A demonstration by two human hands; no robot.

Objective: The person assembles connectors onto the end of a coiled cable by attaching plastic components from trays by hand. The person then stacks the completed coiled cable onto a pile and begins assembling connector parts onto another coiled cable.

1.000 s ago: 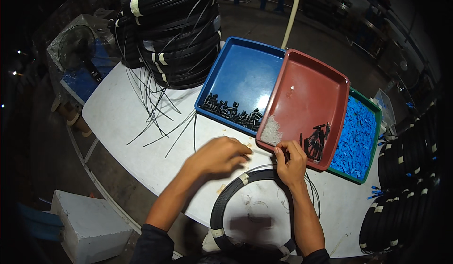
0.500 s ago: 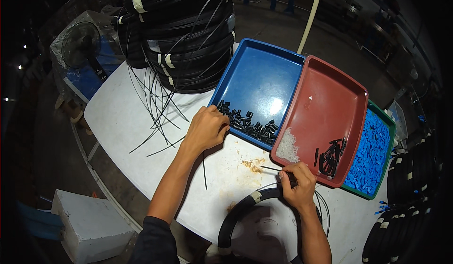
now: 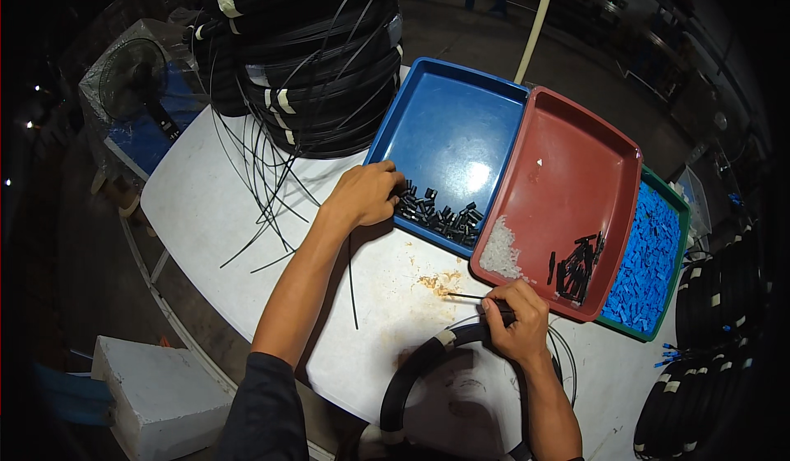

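Note:
My left hand (image 3: 364,196) reaches over the near left corner of the blue tray (image 3: 448,67), fingers curled down at a pile of small black plastic connector parts (image 3: 444,218). Its fingertips are partly hidden, so whether a part is between them does not show. In a pinch, my right hand (image 3: 518,313) holds a thin black cable (image 3: 466,296) just in front of the red tray (image 3: 576,165); the bare end points left. Below that hand a taped coil of black cable (image 3: 401,391) lies at the table's near edge.
The red tray holds small clear pieces (image 3: 499,251) and slim black parts (image 3: 576,267). Right of it, a green tray (image 3: 683,239) is full of blue connectors (image 3: 642,255). Tall stacked cable coils (image 3: 329,74) stand at the back left, loose ends trailing over the white table (image 3: 197,189).
My left hand has moved slightly up and further into the blue tray's pile. My right hand stays in place, still pinching the cable. The whole view has shifted a little.

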